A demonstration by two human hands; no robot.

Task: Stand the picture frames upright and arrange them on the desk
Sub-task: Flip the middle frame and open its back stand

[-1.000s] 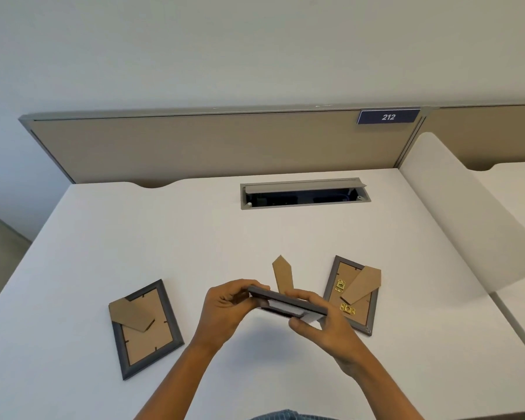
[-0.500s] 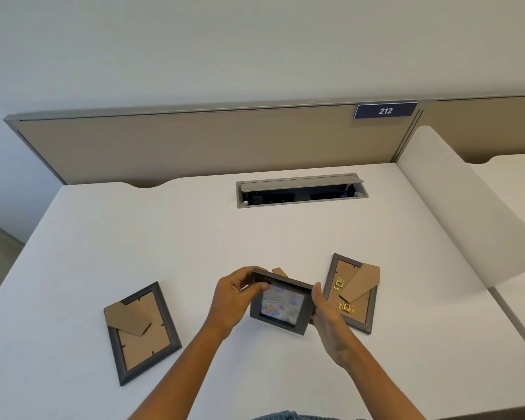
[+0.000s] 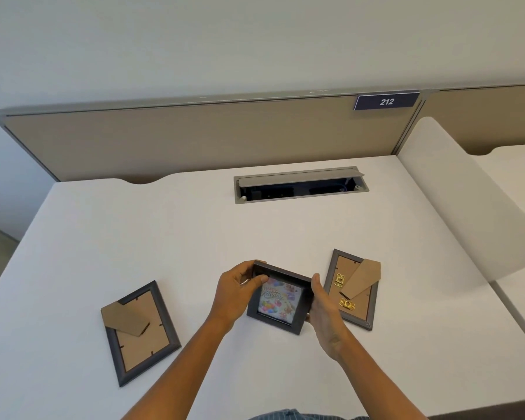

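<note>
Overhead, both hands' grip, left hand [image 3: 235,291] and right hand [image 3: 323,304], clasps dark frame [image 3: 281,300] over white desk [image 3: 194,237]; beige partition [image 3: 194,137] behind.

single head-worn view, looking forward and down, close over the desk [image 3: 134,231], facing the partition [image 3: 194,137]

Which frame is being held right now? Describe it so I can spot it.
On the white desk, nearer the person than the open cable hatch, three dark frames sit in a row. It is the middle frame, gripped by the left hand and right hand. Only it shows a colourful picture; its neighbours lie backs up.
</note>
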